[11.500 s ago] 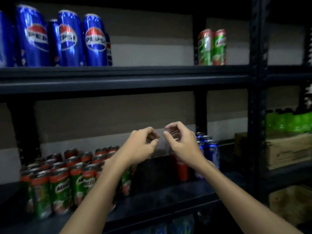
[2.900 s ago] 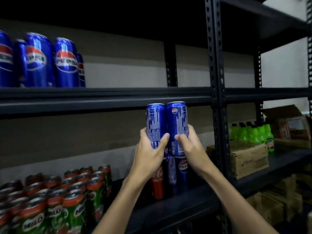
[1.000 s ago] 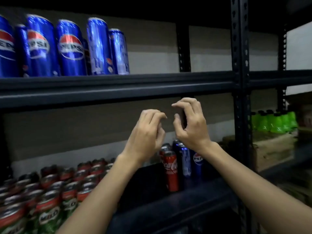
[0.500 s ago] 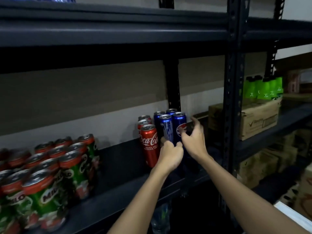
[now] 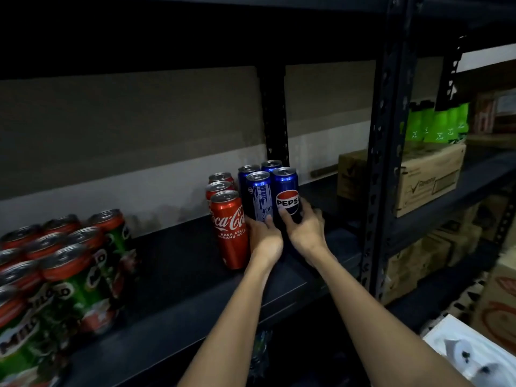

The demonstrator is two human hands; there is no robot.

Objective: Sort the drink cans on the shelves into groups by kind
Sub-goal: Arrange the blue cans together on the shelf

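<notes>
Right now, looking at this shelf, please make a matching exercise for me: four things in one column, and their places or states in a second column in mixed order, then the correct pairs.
Things:
1. Coca-Cola can
2. Pepsi can with logo facing out
3. Milo cans
4. cardboard box

Places or states:
A. on the neighbouring rack, beyond the black upright, under green bottles
B. crowded at the shelf's left end
C. gripped low down by the right hand
D. red, standing just left of the left hand

Pairs: 1-D, 2-C, 3-B, 4-A
</notes>
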